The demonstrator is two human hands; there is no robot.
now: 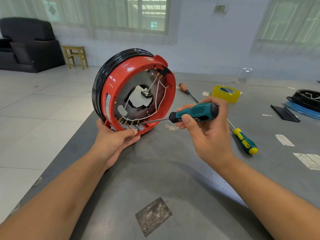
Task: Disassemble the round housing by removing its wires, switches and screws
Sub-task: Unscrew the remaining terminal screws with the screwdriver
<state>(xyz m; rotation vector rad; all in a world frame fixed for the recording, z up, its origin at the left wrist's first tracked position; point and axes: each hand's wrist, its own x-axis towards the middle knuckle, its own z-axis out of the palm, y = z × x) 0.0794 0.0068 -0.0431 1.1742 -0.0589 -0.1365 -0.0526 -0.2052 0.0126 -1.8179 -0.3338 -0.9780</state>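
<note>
The left hand [114, 141] grips the bottom of the red round housing [135, 90], standing on edge on the grey table [155, 170]. The right hand [207, 129] holds a green screwdriver [194, 112], tip at the switches [133, 126] inside. Next, I think, it must turn a screw loose

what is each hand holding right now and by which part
Left hand grips the red housing by its bottom rim. Right hand holds the teal screwdriver by its handle.

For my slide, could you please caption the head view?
Left hand steadies the upright red housing while the right hand works a teal screwdriver at its bottom switches.
</note>
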